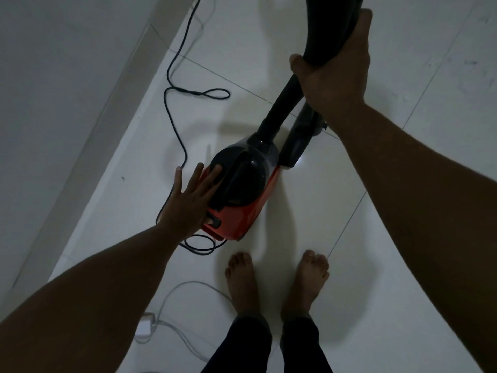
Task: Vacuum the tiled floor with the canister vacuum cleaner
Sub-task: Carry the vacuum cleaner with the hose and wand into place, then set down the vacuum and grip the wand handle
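A red and black canister vacuum cleaner (242, 189) sits on the white tiled floor (403, 224) just ahead of my bare feet. My left hand (192, 200) lies flat with fingers spread on the canister's left side, its thumb by a black button at the rear. My right hand (336, 68) is wrapped around the black hose handle (330, 28), held up above the floor. The hose (282, 103) runs down from that grip into the canister's front. A black floor nozzle (295, 141) lies just right of the hose joint.
The black power cord (174, 90) snakes along the floor at left, loops, and curls behind the canister. A grey wall (53, 90) stands at left. A white charger with thin cable (146, 327) lies by my left foot (242, 281). My right foot (306, 281) stands beside it.
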The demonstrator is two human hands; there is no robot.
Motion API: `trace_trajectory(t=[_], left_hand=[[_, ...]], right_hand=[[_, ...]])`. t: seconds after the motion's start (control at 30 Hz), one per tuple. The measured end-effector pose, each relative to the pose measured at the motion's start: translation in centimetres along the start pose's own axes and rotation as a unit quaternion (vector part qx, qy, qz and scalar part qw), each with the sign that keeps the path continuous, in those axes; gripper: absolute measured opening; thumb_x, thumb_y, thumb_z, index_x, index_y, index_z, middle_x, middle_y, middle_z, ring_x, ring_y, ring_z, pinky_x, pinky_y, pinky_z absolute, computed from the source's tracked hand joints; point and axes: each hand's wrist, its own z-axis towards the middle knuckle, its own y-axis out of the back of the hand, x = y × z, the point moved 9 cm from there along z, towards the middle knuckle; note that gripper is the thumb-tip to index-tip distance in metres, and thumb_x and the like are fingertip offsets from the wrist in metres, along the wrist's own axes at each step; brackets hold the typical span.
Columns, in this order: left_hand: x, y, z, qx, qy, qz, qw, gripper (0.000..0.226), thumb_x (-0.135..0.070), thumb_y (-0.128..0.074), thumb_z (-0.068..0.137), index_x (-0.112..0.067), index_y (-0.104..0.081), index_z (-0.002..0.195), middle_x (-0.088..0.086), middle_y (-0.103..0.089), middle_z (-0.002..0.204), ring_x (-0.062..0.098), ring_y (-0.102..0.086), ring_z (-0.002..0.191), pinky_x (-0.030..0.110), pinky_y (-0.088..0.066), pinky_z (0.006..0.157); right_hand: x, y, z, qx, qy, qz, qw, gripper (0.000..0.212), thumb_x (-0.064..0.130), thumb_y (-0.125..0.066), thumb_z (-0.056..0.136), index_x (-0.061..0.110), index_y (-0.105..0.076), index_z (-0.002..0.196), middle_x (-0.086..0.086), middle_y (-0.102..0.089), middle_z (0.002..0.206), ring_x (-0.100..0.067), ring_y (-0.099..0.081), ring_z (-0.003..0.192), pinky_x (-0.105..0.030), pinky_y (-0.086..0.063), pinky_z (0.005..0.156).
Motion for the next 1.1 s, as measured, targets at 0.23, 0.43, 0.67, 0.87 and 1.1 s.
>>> trace_trajectory(t=[0.23, 0.43, 0.67, 0.87, 1.1], left_hand=[[0.2, 0.1, 0.1, 0.015, 0.005, 0.01, 1.0, 0.138, -0.068, -0.077, 0.066, -0.024, 0.017, 0.159, 0.01, 0.001, 0.169, 0.044, -0.02, 0.151, 0.073, -0.014, 0.115], [0.3, 1.8, 0.0, 0.073, 0.03, -0.088, 0.993, 0.143, -0.07, -0.078, 0.063, -0.036, 0.029, 0.151, -0.002, 0.013, 0.165, 0.04, -0.011, 0.154, 0.073, -0.009, 0.116], [0.1, 8.0, 1.1, 0.144, 0.081, -0.231, 0.959, 0.105, -0.044, -0.073, 0.086, -0.031, 0.001, 0.16, 0.004, -0.019, 0.167, 0.031, -0.014, 0.155, 0.068, -0.003, 0.121], [0.2, 25.0, 0.9, -0.195, 0.165, -0.527, 0.811, 0.077, -0.052, -0.059, 0.089, -0.019, -0.034, 0.154, -0.003, -0.039, 0.159, 0.01, -0.034, 0.147, 0.045, -0.031, 0.122], [0.2, 41.7, -3.1, -0.427, 0.072, -0.614, 0.66, 0.071, -0.058, -0.064, 0.089, -0.01, -0.048, 0.138, 0.022, -0.059, 0.131, 0.03, -0.057, 0.128, 0.046, -0.047, 0.109]], right_hand=[[-0.1, 0.3, -0.5, 0.0, 0.002, 0.014, 1.0, 0.071, 0.031, -0.082, 0.072, 0.016, -0.042, 0.128, 0.0, -0.059, 0.118, -0.008, -0.062, 0.093, -0.018, -0.056, 0.075], [-0.4, 0.4, -0.9, 0.029, -0.016, 0.035, 0.999, 0.07, 0.024, -0.085, 0.074, 0.015, -0.041, 0.128, -0.003, -0.058, 0.121, -0.006, -0.059, 0.092, -0.015, -0.05, 0.074], [0.0, 0.8, -1.2, 0.044, -0.05, 0.069, 0.995, 0.069, 0.02, -0.089, 0.071, 0.015, -0.043, 0.122, -0.006, -0.058, 0.12, -0.013, -0.058, 0.094, 0.001, -0.041, 0.065], [1.8, 1.1, -1.6, 0.101, -0.067, 0.073, 0.99, 0.074, 0.023, -0.096, 0.064, 0.02, -0.042, 0.114, -0.005, -0.058, 0.114, -0.003, -0.057, 0.083, -0.001, -0.041, 0.062], [2.8, 1.5, -2.1, 0.24, -0.091, 0.035, 0.966, 0.073, 0.017, -0.099, 0.059, 0.016, -0.048, 0.112, 0.002, -0.05, 0.106, -0.016, -0.053, 0.095, -0.013, -0.037, 0.066]])
